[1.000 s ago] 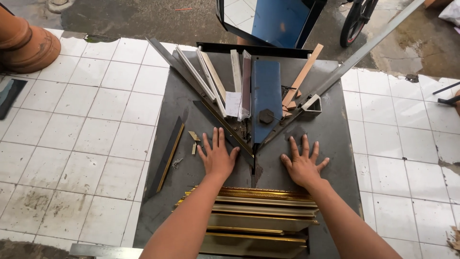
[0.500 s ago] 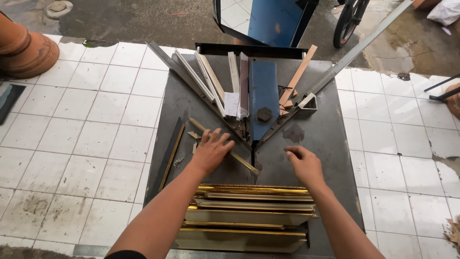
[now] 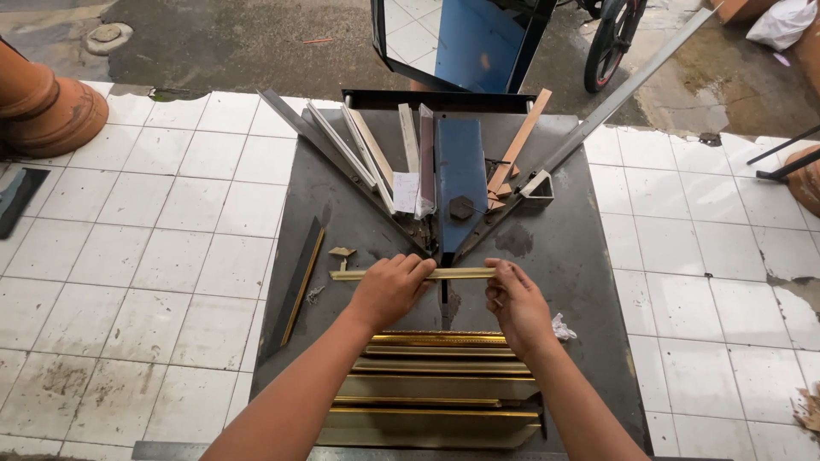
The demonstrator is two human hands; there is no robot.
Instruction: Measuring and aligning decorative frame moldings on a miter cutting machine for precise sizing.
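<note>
Both hands have come off the flat surface and now hold one thin gold moulding strip (image 3: 410, 274) crosswise, just in front of the point of the V-shaped metal guides (image 3: 359, 183). Left hand (image 3: 389, 290) has its fingers curled shut around the middle of the strip; right hand (image 3: 515, 303) pinches the right end. Below the hands lies a stack of gold mouldings (image 3: 436, 384) on the dark metal surface (image 3: 581, 282). Another long strip (image 3: 299, 286) lies well left.

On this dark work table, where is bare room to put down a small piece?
Free: the dark work table right of the right hand, near a crumpled scrap. Also between the long dark strip and the left hand. Crowded: the fan of offcuts above and the stacked gold mouldings below.
</note>
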